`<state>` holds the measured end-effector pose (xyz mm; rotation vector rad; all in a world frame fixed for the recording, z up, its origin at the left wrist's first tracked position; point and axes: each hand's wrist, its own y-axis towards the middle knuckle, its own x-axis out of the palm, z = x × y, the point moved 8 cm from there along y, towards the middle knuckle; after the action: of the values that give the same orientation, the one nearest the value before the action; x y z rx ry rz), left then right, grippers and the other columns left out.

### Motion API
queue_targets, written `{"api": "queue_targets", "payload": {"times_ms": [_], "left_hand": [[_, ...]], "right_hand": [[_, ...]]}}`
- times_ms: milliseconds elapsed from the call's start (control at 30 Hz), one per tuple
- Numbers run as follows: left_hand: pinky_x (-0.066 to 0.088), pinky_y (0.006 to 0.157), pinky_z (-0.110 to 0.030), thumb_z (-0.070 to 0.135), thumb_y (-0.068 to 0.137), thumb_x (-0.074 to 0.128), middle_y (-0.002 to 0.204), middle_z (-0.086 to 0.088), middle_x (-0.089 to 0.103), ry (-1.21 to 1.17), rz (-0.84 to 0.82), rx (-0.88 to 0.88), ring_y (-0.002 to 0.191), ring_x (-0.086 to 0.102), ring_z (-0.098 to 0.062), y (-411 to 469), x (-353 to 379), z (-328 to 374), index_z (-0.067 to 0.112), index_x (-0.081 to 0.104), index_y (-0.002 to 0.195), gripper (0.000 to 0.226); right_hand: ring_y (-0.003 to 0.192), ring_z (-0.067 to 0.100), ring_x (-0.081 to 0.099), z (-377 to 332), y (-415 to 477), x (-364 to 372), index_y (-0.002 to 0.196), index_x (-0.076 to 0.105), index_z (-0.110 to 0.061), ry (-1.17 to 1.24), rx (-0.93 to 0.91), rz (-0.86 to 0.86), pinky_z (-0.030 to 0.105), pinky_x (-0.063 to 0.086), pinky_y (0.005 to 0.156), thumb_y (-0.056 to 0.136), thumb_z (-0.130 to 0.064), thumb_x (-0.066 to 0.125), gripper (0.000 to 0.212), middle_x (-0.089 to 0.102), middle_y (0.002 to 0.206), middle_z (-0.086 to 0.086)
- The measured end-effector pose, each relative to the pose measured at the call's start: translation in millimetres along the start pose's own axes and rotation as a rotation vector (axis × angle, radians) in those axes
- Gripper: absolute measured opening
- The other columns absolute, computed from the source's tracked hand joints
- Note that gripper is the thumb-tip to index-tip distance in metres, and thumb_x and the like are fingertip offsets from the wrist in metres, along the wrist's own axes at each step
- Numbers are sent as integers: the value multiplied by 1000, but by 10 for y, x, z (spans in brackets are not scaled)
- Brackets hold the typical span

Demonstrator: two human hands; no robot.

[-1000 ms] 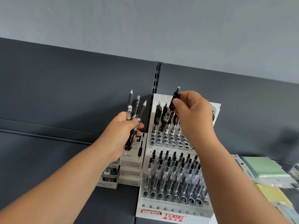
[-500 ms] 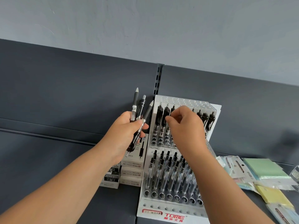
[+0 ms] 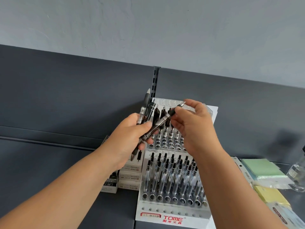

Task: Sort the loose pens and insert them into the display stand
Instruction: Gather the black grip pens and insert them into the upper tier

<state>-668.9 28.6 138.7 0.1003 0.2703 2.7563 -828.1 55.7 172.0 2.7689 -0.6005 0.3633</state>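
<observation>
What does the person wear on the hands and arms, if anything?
Nothing that shows. The left hand and right hand are bare: no gloves, rings or bracelets. The left forearm and right forearm are bare too, with no watch and no sleeve in view.

Right side of white perforated plastic display stand (image 3: 171, 211) hidden behind right hand (image 3: 193, 124) and forearm, middles of black plastic pens (image 3: 145, 106) covered by left hand (image 3: 128, 138), clear glass jar (image 3: 297, 176) cut by right edge, print on stacked white cardboard boxes (image 3: 130, 178) unreadable
</observation>
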Motion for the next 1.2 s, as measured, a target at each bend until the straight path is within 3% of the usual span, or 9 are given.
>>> {"api": "queue_targets", "payload": {"times_ms": [133,267,433,600,700,800,967,1100,1200], "left_hand": [[32,47,-23,13,91,60,72,1,57,-120,84,-43,59,49,-11,49,-78,-18,12,58,93,3],[33,49,-22,14,87,66,74,3,54,-188,241,-35,61,47,-10,130,-225,35,15,59,93,10],[38,49,-20,11,88,64,89,-4,56,-150,277,33,67,48,-11,191,-266,120,14,57,98,12],[39,57,-23,11,90,60,91,0,57,-47,190,44,73,47,-12,201,-105,132,19,56,103,15],[39,59,-24,10,91,58,91,2,59,-57,148,48,71,47,-10,189,-17,144,20,56,104,16],[39,59,-25,11,92,57,89,1,59,-63,157,53,69,49,-9,187,-9,143,18,55,104,14],[40,57,-25,16,98,48,91,-2,63,-137,280,18,75,52,-11,181,-108,90,13,58,102,11],[43,61,-26,13,98,47,90,-2,63,-110,306,-30,80,55,-12,174,-196,-4,14,59,104,13],[46,64,-27,12,98,48,88,-3,63,-107,280,-58,77,57,-12,153,-195,-71,14,60,103,14]], "right_hand": [[59,12,60,-18,-6,-147,101,49,-15,114,6,15,25,54,64,89,4,56,24,64,76,9],[62,16,63,54,-55,-218,90,46,-13,112,76,-75,29,54,69,88,9,54,23,67,81,12],[72,16,63,114,-122,-198,71,56,-13,-338,139,-288,27,50,68,91,-15,58,20,69,73,2],[65,4,57,12,-147,61,85,69,-21,-825,-24,-440,26,50,68,91,-22,60,10,69,75,-6],[58,-5,54,19,-147,230,96,70,-28,-827,-32,-514,18,40,61,92,-18,59,15,69,75,-10],[65,5,58,72,-132,286,97,70,-26,-722,53,-558,22,41,61,90,-10,60,20,71,76,-7],[63,7,56,-53,-33,220,88,72,-23,-835,-29,-487,25,45,64,88,-12,64,14,68,74,-3],[63,7,60,-256,111,88,86,67,-19,-645,-157,-246,25,53,65,91,-11,60,11,67,70,-3],[71,9,68,-276,162,23,86,64,-19,-592,-227,-112,33,56,71,93,-12,56,12,69,74,-3]]}}
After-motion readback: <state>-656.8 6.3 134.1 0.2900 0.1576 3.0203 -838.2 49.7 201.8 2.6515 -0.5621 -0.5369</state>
